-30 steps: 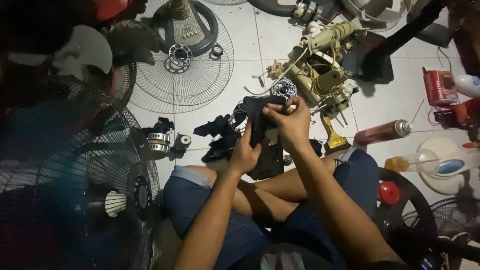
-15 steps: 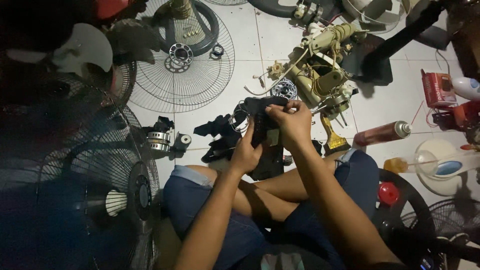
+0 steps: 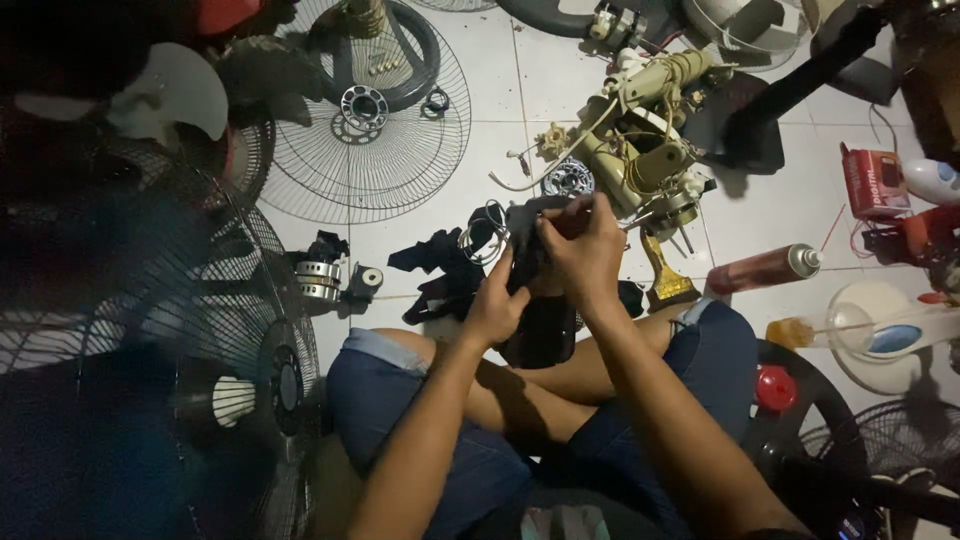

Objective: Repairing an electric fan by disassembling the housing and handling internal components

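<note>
Gripping dark fan part (image 3: pixel 535 300) btwn left hand (image 3: pixel 497 305) & right hand (image 3: pixel 585 255), both closed round it.

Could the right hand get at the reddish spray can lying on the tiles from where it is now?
Probably yes, once freed. The spray can lies on bare tile just right of the right hand, nothing between them, but that hand now grips the dark part.

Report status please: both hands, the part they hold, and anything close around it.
Left hand and right hand both gripping a dark fan part over the lap. Black rag and cream motor housing lie close on the tiles.
</note>
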